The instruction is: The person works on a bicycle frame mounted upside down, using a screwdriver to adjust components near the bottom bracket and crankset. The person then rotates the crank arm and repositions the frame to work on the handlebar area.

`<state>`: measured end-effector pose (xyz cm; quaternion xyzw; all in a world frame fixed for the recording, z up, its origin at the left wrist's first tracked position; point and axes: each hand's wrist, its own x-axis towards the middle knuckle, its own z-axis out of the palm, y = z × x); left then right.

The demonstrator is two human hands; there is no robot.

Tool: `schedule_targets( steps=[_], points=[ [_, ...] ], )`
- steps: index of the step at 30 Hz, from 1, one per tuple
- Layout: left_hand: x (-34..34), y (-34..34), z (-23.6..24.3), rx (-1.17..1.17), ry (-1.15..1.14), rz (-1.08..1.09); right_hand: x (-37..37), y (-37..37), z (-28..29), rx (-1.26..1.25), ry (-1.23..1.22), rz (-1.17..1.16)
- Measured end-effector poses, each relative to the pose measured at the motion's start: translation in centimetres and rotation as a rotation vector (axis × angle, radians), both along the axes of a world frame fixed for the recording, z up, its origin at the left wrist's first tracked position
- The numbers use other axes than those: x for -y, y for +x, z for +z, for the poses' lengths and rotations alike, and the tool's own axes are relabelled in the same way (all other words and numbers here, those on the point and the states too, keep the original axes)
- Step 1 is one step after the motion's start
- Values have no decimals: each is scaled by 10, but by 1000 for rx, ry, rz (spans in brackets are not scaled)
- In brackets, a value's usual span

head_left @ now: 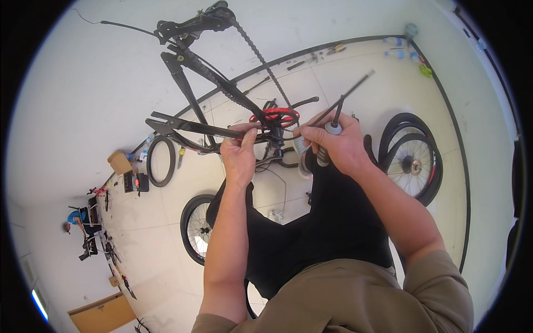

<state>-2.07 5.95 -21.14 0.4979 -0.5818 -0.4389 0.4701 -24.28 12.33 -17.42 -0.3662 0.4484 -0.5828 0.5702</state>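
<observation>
A black bicycle frame [191,100] stands before me with its red chainring [280,115] near my hands. A chain [256,53] hangs from the derailleur [202,22] at the top. My left hand [239,158] is closed, thumb and forefinger pinching at the frame beside the crank; what lies between them is too small to tell. My right hand [344,144] pinches a thin black cable housing [355,85] whose free end points up and right. Tucked in that same hand is a screwdriver [332,129] with a grey handle and dark shaft.
Wheels [413,161] lie at the right, another wheel [195,227] at the lower left. A loose tyre [161,162] and a cardboard box [119,162] are farther left. Hammer [302,62], pliers [336,49] and bottles [394,54] lie along the far wall. Another person [78,217] sits far left.
</observation>
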Motion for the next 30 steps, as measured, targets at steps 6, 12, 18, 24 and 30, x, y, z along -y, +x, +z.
schedule_targets(
  steps=[6, 12, 18, 24, 30],
  points=[
    [-4, 0, -1, 2, 19, 24, 3, 0, -6, 47, -40, 5],
    [-7, 0, -2, -22, -16, 6, 2, 0, -2, 33, -61, 5],
    [-8, 0, 0, -34, -7, 7, 0, 2, 3, 14, -42, 9],
    [-9, -3, 5, -32, 17, 16, -2, 0, 7, -11, -56, 39],
    [-14, -4, 13, -114, 85, 65, -4, 0, 2, -45, -39, 55]
  ],
)
